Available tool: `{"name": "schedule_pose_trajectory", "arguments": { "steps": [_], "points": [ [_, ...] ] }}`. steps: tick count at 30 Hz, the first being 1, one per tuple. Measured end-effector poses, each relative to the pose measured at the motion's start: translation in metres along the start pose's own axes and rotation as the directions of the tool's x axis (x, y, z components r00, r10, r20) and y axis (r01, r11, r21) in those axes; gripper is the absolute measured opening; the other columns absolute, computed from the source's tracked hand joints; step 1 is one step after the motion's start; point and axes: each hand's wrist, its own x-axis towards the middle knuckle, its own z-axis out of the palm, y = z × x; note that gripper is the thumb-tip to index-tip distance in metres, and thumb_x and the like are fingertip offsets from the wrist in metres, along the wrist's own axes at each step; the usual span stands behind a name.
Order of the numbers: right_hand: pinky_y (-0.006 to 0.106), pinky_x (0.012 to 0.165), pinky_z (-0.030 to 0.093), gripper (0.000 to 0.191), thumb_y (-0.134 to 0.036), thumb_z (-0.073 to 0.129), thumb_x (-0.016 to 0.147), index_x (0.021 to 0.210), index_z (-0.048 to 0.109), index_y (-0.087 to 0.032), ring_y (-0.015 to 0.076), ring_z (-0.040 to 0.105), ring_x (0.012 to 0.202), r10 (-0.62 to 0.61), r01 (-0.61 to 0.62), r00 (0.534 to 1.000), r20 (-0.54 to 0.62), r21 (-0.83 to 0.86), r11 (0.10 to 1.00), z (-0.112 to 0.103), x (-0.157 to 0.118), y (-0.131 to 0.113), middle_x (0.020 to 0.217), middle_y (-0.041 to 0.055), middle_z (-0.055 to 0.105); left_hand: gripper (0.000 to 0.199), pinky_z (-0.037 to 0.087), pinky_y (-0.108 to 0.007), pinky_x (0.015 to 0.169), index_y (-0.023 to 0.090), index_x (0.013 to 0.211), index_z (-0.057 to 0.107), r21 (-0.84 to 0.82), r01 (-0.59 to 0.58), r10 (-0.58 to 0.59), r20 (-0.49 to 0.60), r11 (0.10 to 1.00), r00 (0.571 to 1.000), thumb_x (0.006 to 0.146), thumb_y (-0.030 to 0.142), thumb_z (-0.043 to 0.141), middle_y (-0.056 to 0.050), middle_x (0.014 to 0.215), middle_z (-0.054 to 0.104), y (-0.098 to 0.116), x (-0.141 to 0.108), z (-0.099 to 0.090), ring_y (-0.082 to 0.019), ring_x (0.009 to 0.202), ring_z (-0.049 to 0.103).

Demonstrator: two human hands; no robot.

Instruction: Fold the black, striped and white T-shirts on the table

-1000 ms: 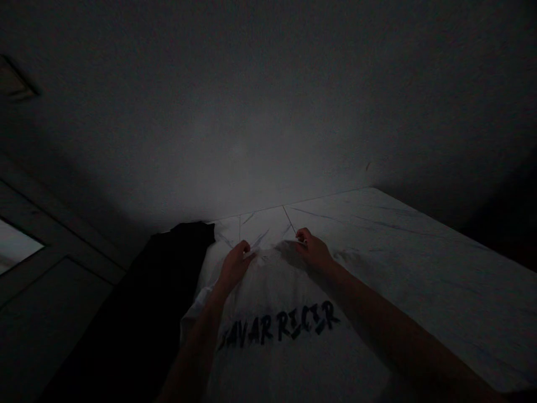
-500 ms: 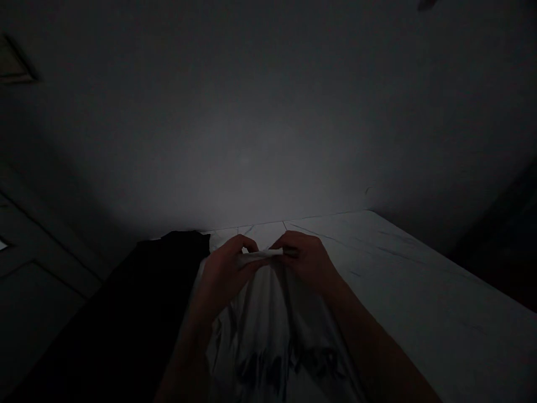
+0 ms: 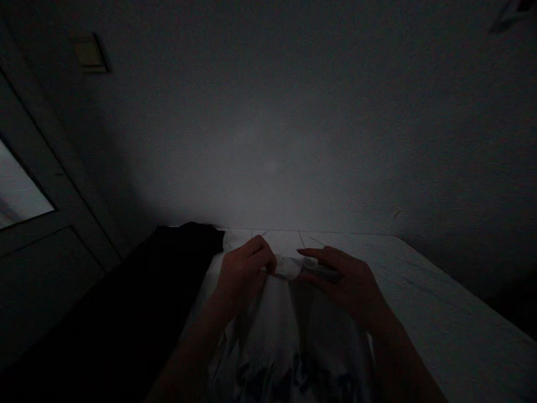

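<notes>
1. The room is dim, and a white shirt (image 3: 274,319) is spread before the person on a marble-patterned tabletop (image 3: 440,308), its far edge gathered up between the two hands.
2. The left hand (image 3: 243,274) has thumb and fingers closed together, pinching that edge.
3. The right hand (image 3: 350,280) sits just beside it, thumb and forefinger parted at the tips with a fold of cloth between; whether they press on it, I cannot tell.
4. Dark lettering (image 3: 300,375) crosses the near part of the shirt, creased past reading.
5. Black cloth (image 3: 142,308) lies along the person's left.
6. Beyond the tabletop rises a plain wall (image 3: 268,140), with a panelled door (image 3: 46,263) at left.
</notes>
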Motion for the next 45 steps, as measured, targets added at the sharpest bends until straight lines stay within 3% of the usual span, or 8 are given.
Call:
{"name": "schedule_pose_trajectory", "arguments": {
  "steps": [5,10,19,30,36,40,42,45],
  "points": [
    [0.025,0.065,0.054,0.044,-0.051,0.071,0.085,0.121,0.068,-0.026,0.0170,0.069,0.077,-0.061,0.064,0.993,0.096,-0.036,0.997,0.005,-0.002,-0.012,0.094,0.0037,0.073,0.027,0.035,-0.017,0.058,0.019,0.069,0.051,-0.113,-0.011,0.012,0.011,0.994,1.000,0.060,-0.005,0.040,0.003,0.073,0.053,0.002,0.001,0.006,-0.008,0.063,0.049],
    [0.023,0.061,0.050,0.021,-0.033,0.057,0.095,0.106,0.072,-0.023,0.0144,0.068,0.071,-0.084,0.089,0.996,0.042,-0.114,0.989,0.022,-0.003,-0.010,0.086,0.0029,0.071,0.028,0.036,-0.017,0.059,0.020,0.077,0.052,-0.162,0.072,-0.054,0.112,0.984,0.992,0.066,-0.005,0.043,0.004,0.074,0.056,0.002,0.000,0.010,-0.008,0.063,0.050],
    [0.022,0.052,0.036,0.025,-0.026,0.051,0.099,0.085,0.071,-0.020,0.0104,0.057,0.056,-0.264,0.245,0.964,-0.032,-0.275,0.930,0.022,-0.003,-0.004,0.070,0.0009,0.064,0.025,0.041,-0.022,0.065,0.025,0.108,0.058,0.088,0.236,-0.251,0.421,0.968,0.872,0.085,0.022,0.066,0.002,0.092,0.065,0.014,0.001,0.012,-0.014,0.074,0.061],
    [0.022,0.054,0.048,0.015,-0.037,0.069,0.087,0.092,0.071,-0.024,0.0136,0.064,0.063,0.050,-0.066,0.996,0.078,0.217,0.974,-0.022,0.005,0.013,0.083,0.0024,0.073,0.021,0.049,-0.024,0.070,0.021,0.088,0.070,-0.108,0.520,-0.450,0.377,0.847,0.810,0.089,0.037,0.056,-0.003,0.090,0.071,-0.025,0.007,0.013,-0.017,0.084,0.065],
    [0.022,0.058,0.050,0.008,-0.020,0.068,0.081,0.083,0.073,-0.025,0.0153,0.067,0.071,0.069,-0.081,0.997,0.047,0.362,0.929,-0.027,0.005,0.018,0.081,0.0025,0.073,0.060,0.052,-0.028,0.083,0.031,0.130,0.058,-0.271,0.541,-0.367,0.496,0.796,0.787,0.072,0.033,0.077,-0.003,0.131,0.064,-0.007,0.002,0.023,-0.022,0.117,0.060],
    [0.022,0.059,0.050,0.015,-0.013,0.063,0.081,0.076,0.072,-0.024,0.0148,0.068,0.071,0.001,-0.046,0.995,0.099,0.455,0.889,-0.026,0.002,0.020,0.077,0.0021,0.072,0.039,0.051,-0.026,0.079,0.024,0.107,0.069,-0.345,0.588,-0.329,0.577,0.732,0.748,0.069,0.026,0.078,-0.003,0.114,0.071,0.006,0.001,0.044,-0.020,0.104,0.064],
    [0.022,0.057,0.049,0.016,-0.011,0.061,0.080,0.074,0.071,-0.023,0.0140,0.066,0.066,-0.009,-0.041,0.994,0.113,0.434,0.900,-0.027,0.001,0.021,0.073,0.0013,0.070,0.018,0.050,-0.024,0.073,0.020,0.085,0.068,-0.286,0.595,-0.386,0.541,0.751,0.747,0.068,0.015,0.071,-0.001,0.092,0.072,0.005,0.001,0.050,-0.017,0.088,0.066],
    [0.023,0.058,0.049,0.016,-0.010,0.057,0.079,0.077,0.067,-0.023,0.0138,0.063,0.066,0.011,-0.024,0.999,0.049,0.276,0.961,-0.030,0.001,0.019,0.075,0.0011,0.067,0.021,0.046,-0.024,0.070,0.020,0.078,0.061,-0.118,0.506,-0.454,0.306,0.854,0.837,0.065,0.004,0.057,0.002,0.081,0.067,0.000,0.000,0.050,-0.014,0.077,0.062]
  ]
}}
